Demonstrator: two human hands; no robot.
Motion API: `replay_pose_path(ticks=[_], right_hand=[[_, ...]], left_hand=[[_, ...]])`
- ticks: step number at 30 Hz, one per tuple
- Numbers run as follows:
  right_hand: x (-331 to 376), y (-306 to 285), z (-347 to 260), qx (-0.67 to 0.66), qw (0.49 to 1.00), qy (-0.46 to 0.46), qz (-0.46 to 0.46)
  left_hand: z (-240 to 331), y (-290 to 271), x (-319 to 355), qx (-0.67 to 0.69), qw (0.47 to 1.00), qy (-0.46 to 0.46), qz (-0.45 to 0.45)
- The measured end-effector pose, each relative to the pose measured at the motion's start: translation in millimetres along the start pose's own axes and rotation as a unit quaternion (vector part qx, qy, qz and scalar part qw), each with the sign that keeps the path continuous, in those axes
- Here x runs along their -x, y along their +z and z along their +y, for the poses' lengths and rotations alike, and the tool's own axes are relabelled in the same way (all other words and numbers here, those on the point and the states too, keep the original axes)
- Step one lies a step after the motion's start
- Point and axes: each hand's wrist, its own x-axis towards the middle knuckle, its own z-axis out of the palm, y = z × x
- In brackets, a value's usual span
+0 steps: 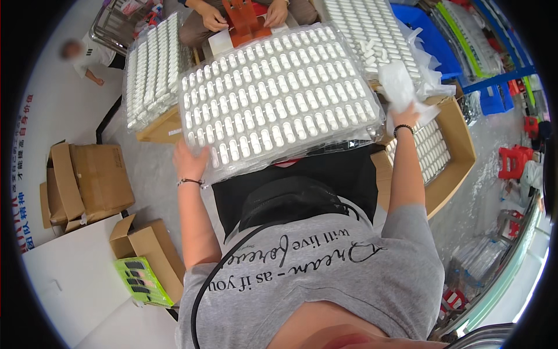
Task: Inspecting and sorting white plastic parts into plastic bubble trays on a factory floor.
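A tray (244, 167) of white pieces (277, 136) spreads between and beyond the hands. The left hand (192, 161) grips its near corner; the right hand (405, 116) clutches white film (400, 86). Below the right hand sits a carton (462, 154); beyond the left, stacked trays (152, 121).

Right hand (405, 117) partly covered by crumpled white sheet (399, 82). Trayed white pieces (435, 152) in carton (462, 142) partly hidden by right forearm (407, 166). Co-worker (197, 35) and upper-right tray stack (372, 26) cut off by top edge. Standing person's head (71, 50) blurred.
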Motion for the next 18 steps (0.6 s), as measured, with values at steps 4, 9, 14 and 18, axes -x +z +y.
replay_pose_path(ticks=[4, 9, 14, 18], right_hand=[[-34, 57, 60, 0.067, 0.925, -0.144, -0.344], [-45, 31, -6, -0.136, 0.951, -0.019, -0.277], [-10, -56, -98, -0.285, 0.850, 0.178, -0.405], [-14, -27, -84, -0.197, 0.915, -0.078, -0.344]], left_hand=[[-26, 18, 12, 0.186, 0.970, -0.126, -0.090], [-50, 6, 25, 0.325, 0.896, -0.273, -0.132], [-35, -12, 19, 0.387, 0.882, -0.252, -0.093], [-47, -11, 4, 0.498, 0.839, -0.198, -0.097]])
